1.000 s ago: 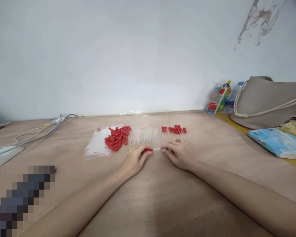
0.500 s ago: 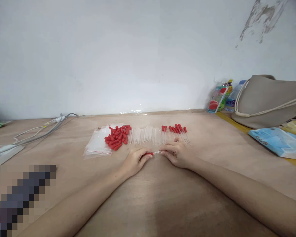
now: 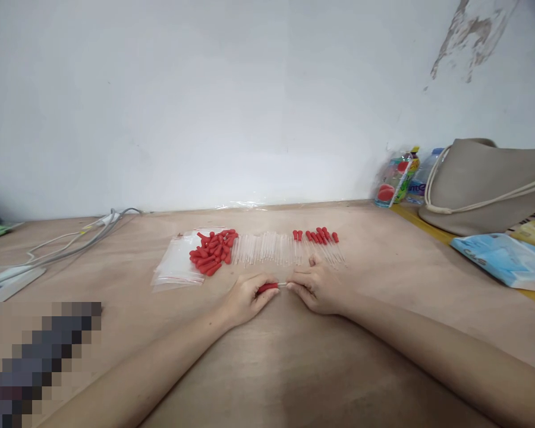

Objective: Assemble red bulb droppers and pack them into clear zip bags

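Between thumb and fingers, my left hand pinches a red rubber dropper bulb. My right hand is closed on a thin clear glass dropper tube, whose near end meets the bulb's mouth; how deep it sits I cannot tell. Beyond my hands lies a row of bare glass tubes. To their left is a heap of loose red bulbs, partly on clear zip bags. At the row's right end lie several droppers with red bulbs fitted.
White and grey cables run to a power strip on the left. A pixelated dark object is at lower left. Plastic bottles, a grey bag and a blue packet stand or lie at the right, near the wall.
My hands have come closer together, shortening the visible stretch of tube between them. More of the red bulb shows in my left hand. The view has shifted slightly.
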A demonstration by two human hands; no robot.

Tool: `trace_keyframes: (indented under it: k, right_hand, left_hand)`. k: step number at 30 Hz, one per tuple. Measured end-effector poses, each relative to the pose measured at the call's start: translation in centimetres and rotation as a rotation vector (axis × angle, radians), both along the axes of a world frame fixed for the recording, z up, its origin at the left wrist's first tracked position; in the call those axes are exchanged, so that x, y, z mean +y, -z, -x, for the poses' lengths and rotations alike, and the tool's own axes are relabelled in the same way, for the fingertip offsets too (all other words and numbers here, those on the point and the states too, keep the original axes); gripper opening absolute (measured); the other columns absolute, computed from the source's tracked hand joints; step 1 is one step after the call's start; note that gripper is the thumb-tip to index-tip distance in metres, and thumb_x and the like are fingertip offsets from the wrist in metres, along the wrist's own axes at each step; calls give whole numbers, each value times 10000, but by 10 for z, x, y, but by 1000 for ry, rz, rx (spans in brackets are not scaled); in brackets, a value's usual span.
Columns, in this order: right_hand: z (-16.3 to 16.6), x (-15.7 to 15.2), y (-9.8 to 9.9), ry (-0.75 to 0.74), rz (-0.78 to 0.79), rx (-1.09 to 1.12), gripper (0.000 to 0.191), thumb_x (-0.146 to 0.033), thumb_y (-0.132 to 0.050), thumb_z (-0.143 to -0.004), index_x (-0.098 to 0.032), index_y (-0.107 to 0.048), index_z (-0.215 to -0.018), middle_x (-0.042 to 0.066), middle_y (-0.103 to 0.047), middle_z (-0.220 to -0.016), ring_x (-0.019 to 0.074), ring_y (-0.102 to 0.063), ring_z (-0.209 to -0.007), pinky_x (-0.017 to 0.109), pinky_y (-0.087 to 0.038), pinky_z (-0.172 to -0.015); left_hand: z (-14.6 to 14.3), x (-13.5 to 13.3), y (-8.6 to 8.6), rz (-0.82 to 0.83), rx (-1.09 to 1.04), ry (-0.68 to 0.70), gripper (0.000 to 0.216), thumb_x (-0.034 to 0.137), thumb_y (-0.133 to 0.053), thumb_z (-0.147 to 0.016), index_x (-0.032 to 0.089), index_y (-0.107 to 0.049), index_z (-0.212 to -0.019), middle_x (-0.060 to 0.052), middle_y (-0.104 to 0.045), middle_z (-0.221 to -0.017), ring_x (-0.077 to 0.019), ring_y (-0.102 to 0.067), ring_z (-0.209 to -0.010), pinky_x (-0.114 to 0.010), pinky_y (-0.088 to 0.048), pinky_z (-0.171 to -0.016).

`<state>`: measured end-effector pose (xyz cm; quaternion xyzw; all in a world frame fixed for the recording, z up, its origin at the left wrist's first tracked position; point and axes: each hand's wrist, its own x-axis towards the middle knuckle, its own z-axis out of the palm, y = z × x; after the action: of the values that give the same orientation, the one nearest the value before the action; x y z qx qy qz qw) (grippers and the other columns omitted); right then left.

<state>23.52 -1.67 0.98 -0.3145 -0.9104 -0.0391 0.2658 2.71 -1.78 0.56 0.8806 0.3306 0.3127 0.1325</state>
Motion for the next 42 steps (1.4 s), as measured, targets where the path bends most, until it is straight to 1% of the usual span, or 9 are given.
trace_keyframes:
  k: [14, 19, 22, 25, 29, 31, 33, 37, 42]
  right_hand:
    - [11, 3, -5, -4, 167, -61, 258, -218, -358, -883, -175, -577, -753, 8, -635, -708, 116, -518, -619, 309, -268, -717]
    - [9, -1, -21, 27, 184, -152, 243, -232, -394, -863, -175, -589, -730, 23, -647, -713, 127, -540, -618, 311, -306, -726]
    - [1, 3, -32, 56, 259, -186, 224, -204, -423, -822, -178, -616, -712, 28, -648, -680, 130, -548, -603, 262, -336, -637]
    - [-14, 18, -43, 242, 367, -121, 232, -209, -438, -779, -174, -617, -635, 26, -636, -626, 130, -539, -568, 231, -315, -526]
    - [-32, 46, -49, 711, 470, -9, 299, -315, -429, -766, -169, -611, -578, 47, -620, -594, 148, -548, -554, 235, -304, -488]
    - [-36, 57, -46, 869, 460, -4, 321, -360, -428, -759, -170, -620, -585, 73, -636, -649, 170, -568, -592, 241, -305, -486]
    - [-36, 63, -39, 938, 441, -13, 348, -391, -411, -767, -173, -635, -614, 93, -648, -705, 189, -586, -639, 247, -318, -499]
    - [-36, 69, -24, 977, 409, -72, 343, -388, -400, -777, -176, -653, -683, 105, -656, -746, 216, -604, -708, 265, -352, -546]
    - [-35, 68, -21, 981, 316, -120, 322, -373, -404, -782, -163, -645, -753, 110, -655, -741, 238, -608, -730, 298, -360, -595]
  left_hand:
    - [2, -1, -1, -15, 22, 17, 168, 249, -461, -855, 166, -593, -918, -32, -642, -800, -133, -571, -712, -240, -439, -648]
    - [4, 0, -4, -28, 46, 19, 123, 232, -477, -847, 176, -572, -900, -21, -624, -798, -132, -566, -723, -246, -446, -666]
    - [5, 3, -4, -58, -13, -61, 246, 245, -511, -823, 182, -500, -1061, -57, -575, -978, -159, -551, -860, -282, -458, -744]
    - [5, 5, -3, -67, -47, -152, 383, 253, -530, -802, 204, -421, -1166, -76, -490, -1098, -174, -520, -925, -306, -466, -765]
    - [3, 5, -2, -54, 10, -117, 292, 215, -510, -803, 214, -482, -1093, -63, -480, -1062, -178, -512, -931, -316, -461, -785]
    - [3, 5, -2, -40, 18, -107, 249, 203, -501, -805, 210, -507, -1054, -62, -484, -1049, -176, -514, -916, -307, -464, -765]
    - [3, 5, -2, -40, 11, -100, 223, 195, -496, -806, 209, -522, -1027, -60, -493, -1030, -171, -517, -888, -298, -463, -743]
    - [3, 5, -1, -38, 20, -91, 169, 192, -487, -811, 201, -547, -968, -52, -511, -988, -156, -516, -826, -288, -451, -717]
    - [3, 6, 0, -20, 36, -79, 128, 196, -485, -813, 185, -554, -920, -48, -516, -947, -150, -511, -810, -286, -438, -717]
